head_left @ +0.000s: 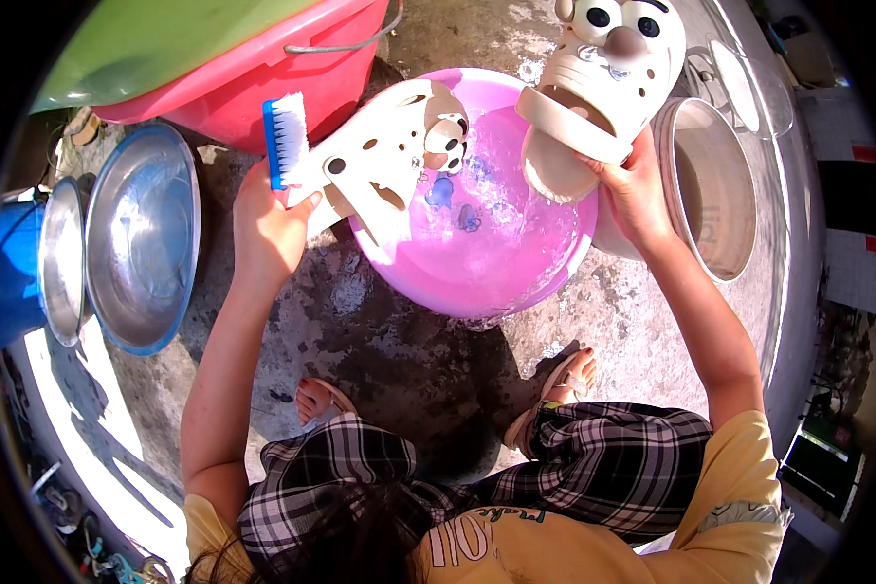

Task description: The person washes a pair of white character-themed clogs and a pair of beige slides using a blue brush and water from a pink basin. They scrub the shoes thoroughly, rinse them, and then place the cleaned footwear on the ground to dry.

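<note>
My left hand (266, 226) is closed on a cream clog (368, 141) and also holds a blue scrub brush (284, 141) with white bristles pointing up beside the clog's heel. That clog is tilted over the left rim of a pink basin (420, 275) of rippling water, which has blue figures showing on its bottom. In my right hand (639, 198) is the matching cream clog (608, 92), gripped near its heel strap and raised above the basin's right side. Both clogs carry cartoon-eye and nose decorations on their toes.
A red tub (331, 58) with a wire handle stands far left, a green basin (175, 44) on top. Metal basins (144, 243) lean at the left near a blue container (18, 273). A whitish bucket (715, 185) is at the right. My sandalled feet (326, 399) are on the concrete.
</note>
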`<state>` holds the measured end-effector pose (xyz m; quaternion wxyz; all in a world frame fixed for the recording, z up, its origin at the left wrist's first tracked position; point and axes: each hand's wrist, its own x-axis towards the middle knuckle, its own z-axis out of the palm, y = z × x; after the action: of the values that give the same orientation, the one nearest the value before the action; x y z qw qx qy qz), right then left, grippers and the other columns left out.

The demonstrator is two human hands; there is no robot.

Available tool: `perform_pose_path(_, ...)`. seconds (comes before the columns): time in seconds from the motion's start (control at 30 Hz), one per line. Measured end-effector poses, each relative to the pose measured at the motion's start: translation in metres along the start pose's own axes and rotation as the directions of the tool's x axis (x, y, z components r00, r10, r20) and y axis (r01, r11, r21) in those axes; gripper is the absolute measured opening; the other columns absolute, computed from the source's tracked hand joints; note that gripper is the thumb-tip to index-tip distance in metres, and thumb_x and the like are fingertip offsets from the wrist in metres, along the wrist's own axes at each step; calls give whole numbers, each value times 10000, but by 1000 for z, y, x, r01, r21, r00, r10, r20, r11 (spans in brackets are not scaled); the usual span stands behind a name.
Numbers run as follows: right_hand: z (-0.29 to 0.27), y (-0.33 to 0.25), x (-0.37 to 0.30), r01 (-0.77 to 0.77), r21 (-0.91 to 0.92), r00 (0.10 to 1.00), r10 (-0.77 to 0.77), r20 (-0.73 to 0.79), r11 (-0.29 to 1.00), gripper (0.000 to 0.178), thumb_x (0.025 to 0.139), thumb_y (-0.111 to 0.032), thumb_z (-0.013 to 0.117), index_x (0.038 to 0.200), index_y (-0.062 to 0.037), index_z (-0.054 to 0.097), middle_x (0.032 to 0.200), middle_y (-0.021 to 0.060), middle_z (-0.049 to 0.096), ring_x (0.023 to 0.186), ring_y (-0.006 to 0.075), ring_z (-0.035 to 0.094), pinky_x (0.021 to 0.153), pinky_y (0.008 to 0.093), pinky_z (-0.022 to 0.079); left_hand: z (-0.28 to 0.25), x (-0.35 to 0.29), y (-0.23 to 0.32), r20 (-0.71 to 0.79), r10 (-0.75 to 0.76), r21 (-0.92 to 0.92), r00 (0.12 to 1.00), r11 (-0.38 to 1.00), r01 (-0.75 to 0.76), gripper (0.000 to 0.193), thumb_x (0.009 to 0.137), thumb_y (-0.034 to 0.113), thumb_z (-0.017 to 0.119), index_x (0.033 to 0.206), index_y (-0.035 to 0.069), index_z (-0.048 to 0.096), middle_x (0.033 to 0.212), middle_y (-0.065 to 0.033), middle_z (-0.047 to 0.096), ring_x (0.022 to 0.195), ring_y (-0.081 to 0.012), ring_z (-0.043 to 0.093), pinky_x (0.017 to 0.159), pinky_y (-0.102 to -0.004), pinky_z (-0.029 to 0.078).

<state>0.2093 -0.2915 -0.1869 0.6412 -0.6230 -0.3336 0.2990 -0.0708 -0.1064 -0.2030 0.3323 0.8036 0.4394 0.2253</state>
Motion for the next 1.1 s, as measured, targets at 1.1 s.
perform_pose_path(1.1,34,132,-13,-286,-908,813,579,-62,305,352,795,-323,505,914,-3,588,845,225,595,825,368,578,732,437,444,-12,11,-11,-64,-18,-11,998,1000,18,349,679,43,679,986,-25,527,862,-166,587,797,-275,581,730,-328,437)
